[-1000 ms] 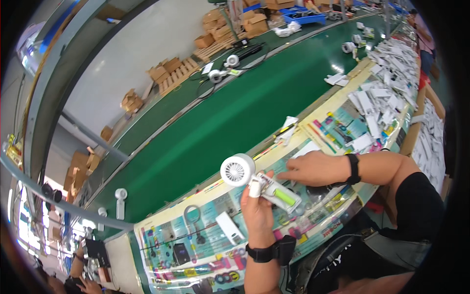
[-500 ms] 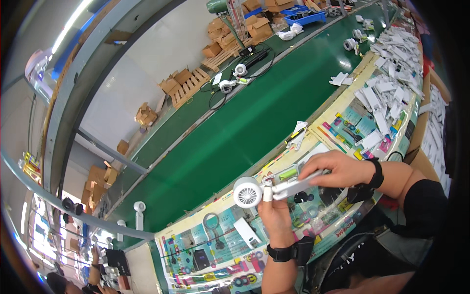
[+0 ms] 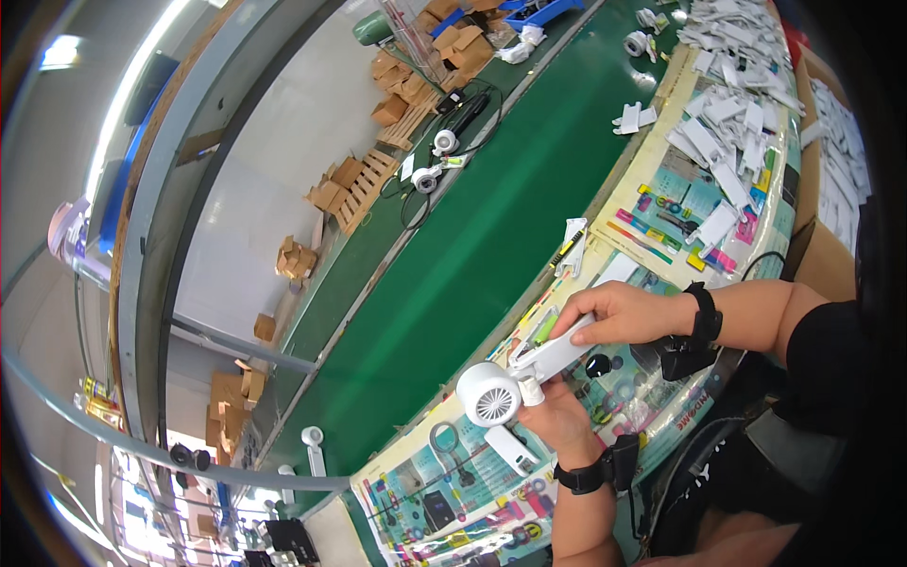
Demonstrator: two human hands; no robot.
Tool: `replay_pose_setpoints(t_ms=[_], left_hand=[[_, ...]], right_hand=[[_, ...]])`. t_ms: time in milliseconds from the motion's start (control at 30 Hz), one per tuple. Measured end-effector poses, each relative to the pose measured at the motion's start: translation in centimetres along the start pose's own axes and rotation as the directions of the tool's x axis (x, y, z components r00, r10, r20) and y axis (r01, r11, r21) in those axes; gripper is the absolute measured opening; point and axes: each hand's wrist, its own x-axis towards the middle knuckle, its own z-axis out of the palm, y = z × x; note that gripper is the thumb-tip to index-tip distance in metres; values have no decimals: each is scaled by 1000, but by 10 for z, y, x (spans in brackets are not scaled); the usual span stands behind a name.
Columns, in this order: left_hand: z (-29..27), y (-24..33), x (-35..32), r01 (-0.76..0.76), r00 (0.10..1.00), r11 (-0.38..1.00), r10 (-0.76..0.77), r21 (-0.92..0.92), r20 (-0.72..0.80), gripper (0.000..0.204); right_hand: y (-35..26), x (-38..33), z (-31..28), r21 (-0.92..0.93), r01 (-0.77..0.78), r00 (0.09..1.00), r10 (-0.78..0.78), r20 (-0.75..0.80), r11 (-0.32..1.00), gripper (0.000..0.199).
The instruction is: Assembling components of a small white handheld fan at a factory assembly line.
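My left hand [image 3: 559, 420] is closed around the neck of a white handheld fan [image 3: 487, 393], its round grille facing me. A white cap covers the tip of a digit on that hand. My right hand [image 3: 619, 312] grips a long white handle shell [image 3: 559, 353] along the fan's handle, thumb on top. Beside the shell, a green cylindrical battery [image 3: 545, 328] shows in the handle. Whether the shell is fully seated I cannot tell. On the printed mat below lies another white handle piece [image 3: 511, 450].
A heap of white plastic shells [image 3: 732, 42] covers the mat's far right, by a carton [image 3: 822, 189] of similar parts. A yellow-black tool [image 3: 567, 248] rests on white pieces at the green conveyor's [image 3: 472, 255] edge. Fans [image 3: 314, 452] stand at the far left.
The view has turned, shifting the scene. The shell now sits closer along the fan's handle, and less of the battery and inner parts shows. Both hands keep their hold.
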Motion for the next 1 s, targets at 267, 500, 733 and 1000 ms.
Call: replay_pose_setpoints(t_ms=[267,500,733,1000], left_hand=[[6,22,4,-186,970,965,210,183,-125,33],[13,27,-6,-192,976,961,209,197,-69,36],[4,26,-7,-126,992,985,123,115,34,37],[-18,8,36,217,975,918,-220,331,-29,24]], right_hand=[[19,8,16,-156,-113,984,89,-152,981,36],[15,-6,31,-164,17,995,-32,-90,986,47],[18,-15,16,-425,399,895,-446,-13,813,42],[10,-8,-25,-693,17,946,213,244,720,44]])
